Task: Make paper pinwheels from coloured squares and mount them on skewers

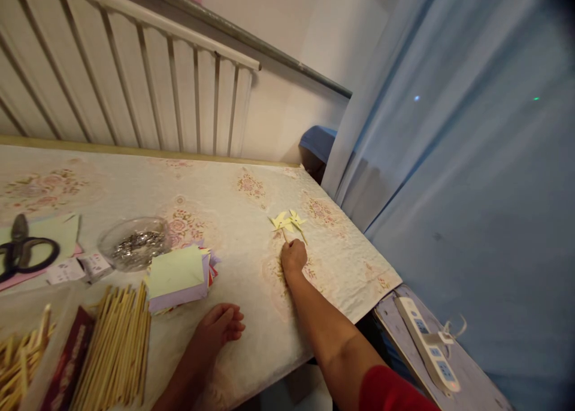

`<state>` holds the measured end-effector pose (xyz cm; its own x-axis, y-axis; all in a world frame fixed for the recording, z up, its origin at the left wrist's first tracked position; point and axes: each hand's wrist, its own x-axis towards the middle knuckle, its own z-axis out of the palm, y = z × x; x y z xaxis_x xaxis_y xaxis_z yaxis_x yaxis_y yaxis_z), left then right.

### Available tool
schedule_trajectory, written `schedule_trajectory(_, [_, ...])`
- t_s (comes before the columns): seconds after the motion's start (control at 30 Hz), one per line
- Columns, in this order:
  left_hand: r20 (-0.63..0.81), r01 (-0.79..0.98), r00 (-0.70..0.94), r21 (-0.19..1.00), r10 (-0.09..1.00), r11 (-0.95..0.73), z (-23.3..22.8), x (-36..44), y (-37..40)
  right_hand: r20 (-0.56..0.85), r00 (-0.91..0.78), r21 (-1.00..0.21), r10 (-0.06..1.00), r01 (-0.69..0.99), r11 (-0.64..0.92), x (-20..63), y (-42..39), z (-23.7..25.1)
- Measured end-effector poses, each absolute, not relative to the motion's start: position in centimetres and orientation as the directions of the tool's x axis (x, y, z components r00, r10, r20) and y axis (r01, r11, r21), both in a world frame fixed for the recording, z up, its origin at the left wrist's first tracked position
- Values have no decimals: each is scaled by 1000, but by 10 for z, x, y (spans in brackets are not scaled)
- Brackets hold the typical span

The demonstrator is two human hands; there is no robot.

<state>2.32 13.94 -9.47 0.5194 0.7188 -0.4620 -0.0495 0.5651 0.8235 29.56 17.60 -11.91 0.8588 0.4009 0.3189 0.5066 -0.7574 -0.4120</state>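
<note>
Two pale yellow paper pinwheels lie side by side toward the right of the table: a left pinwheel (281, 221) and a right pinwheel (296, 220), each on a thin stick. My right hand (294, 256) is closed around the stick of the left one, just below its paper blades. The right pinwheel's stick shows beside my knuckles. Near the table's front, my left hand (223, 323) hovers with loosely curled fingers and nothing visible in them. Closest to it is a stack of coloured paper squares (176, 274), light green on top.
Left of the paper stack are a clear bowl (108, 240) of small metal pieces, scissors (22, 249), small white boxes (66, 271), a bundle of sticks (117, 351) and a plastic container (63, 306) of short sticks. A power strip (426, 344) and blue curtain (458, 219) are at right.
</note>
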Motion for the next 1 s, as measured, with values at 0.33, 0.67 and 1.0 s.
schedule_trajectory(0.33, [-451,-69,535,819,714,569,-111,23,141,298,874,-416,383,480,-772,298,177,-117])
schedule_trajectory(0.67, [-465,-67,520,814,717,577,-110,25,142,294,884,-417,363,460,-784,302,179,-119])
schedule_trajectory(1.0, [-456,-69,535,816,711,574,-110,22,141,283,893,-413,350,443,-796,308,180,-123])
